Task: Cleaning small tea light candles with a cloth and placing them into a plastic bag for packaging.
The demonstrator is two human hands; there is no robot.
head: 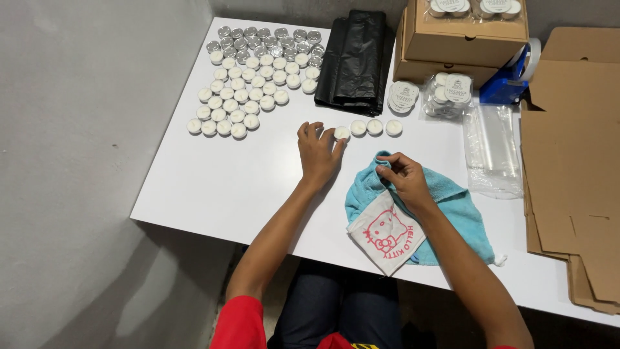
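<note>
1. In the head view we see the left hand (pixel 318 153) flat on the white table (pixel 213 187), fingers spread, its forefinger tip touching the leftmost candle (pixel 341 133) of a short row of four small white candles (pixel 367 128).
2. The right hand (pixel 403 179) rests on a blue cloth (pixel 452 207) near the table's front edge; its fingers are curled and pressed together, pinching a fold of the cloth at its upper edge.
3. A white pouch with a red cartoon print (pixel 385 232) lies on the cloth, just under the right wrist.
4. At the far left of the table we see a large group of candles (pixel 252 84) laid out in rows, the rearmost ones showing as silver cups.
5. A folded black plastic bag (pixel 355 61) lies behind the row of four.
6. To the right are cardboard boxes (pixel 452 45), packs of candles (pixel 449 95), clear plastic bags (pixel 494 152), a blue tape dispenser (pixel 507 84) and flat cardboard (pixel 571 161).
</note>
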